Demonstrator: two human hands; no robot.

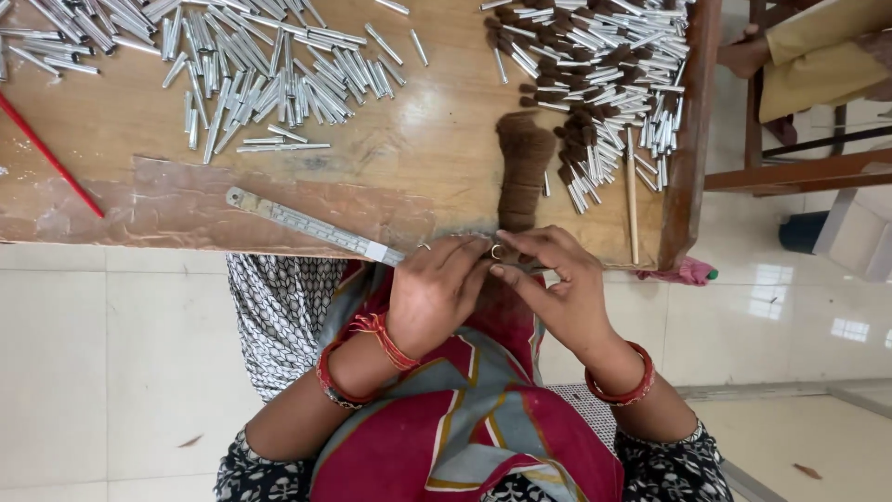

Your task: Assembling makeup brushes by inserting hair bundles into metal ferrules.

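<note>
A bundle of brown hair lies lengthwise across the wooden table's near edge — dense, dark, its far end blunt and squared off. Its near end runs under the fingertips of both hands, which meet there, pinching a thin tuft — details too small to tell.

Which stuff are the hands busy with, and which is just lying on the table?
In use:
left hand
right hand
brown hair bundle
small metal ring

Lying about:
steel ruler
empty metal tubes
hair-filled tubes
red stick
wooden stick
</note>
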